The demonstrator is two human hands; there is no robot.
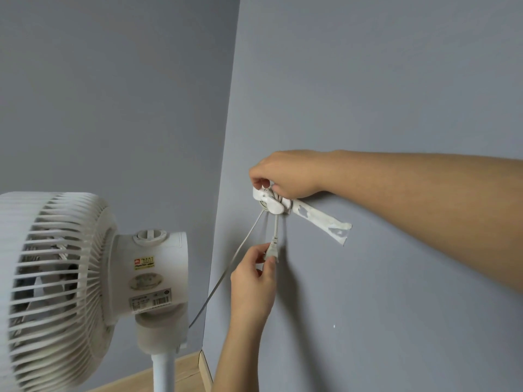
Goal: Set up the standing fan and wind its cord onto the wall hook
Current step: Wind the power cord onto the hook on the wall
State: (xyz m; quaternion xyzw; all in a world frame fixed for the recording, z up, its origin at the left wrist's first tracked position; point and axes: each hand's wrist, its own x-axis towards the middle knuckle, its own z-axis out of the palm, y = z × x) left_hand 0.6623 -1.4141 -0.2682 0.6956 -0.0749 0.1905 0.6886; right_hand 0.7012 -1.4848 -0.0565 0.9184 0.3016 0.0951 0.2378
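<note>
Fan [93, 278] stands upright at 9 o'clock from the wall hook [268, 203]. Cord [226, 270] already coiled on the hook; right hand [285, 172] pinches the coil from 12 o'clock. Plug [273, 250] hangs near-vertical at 6 o'clock of the hook, left hand [254, 281] gripping it from below. Likely next: tuck the plug end upward; left hand is nearer.

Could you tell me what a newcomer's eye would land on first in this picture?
Probably the two hands at the grey wall: the right hand on the white wall hook wound with cord, the left hand pinching the plug hanging below. The white fan fills the lower left.
</note>
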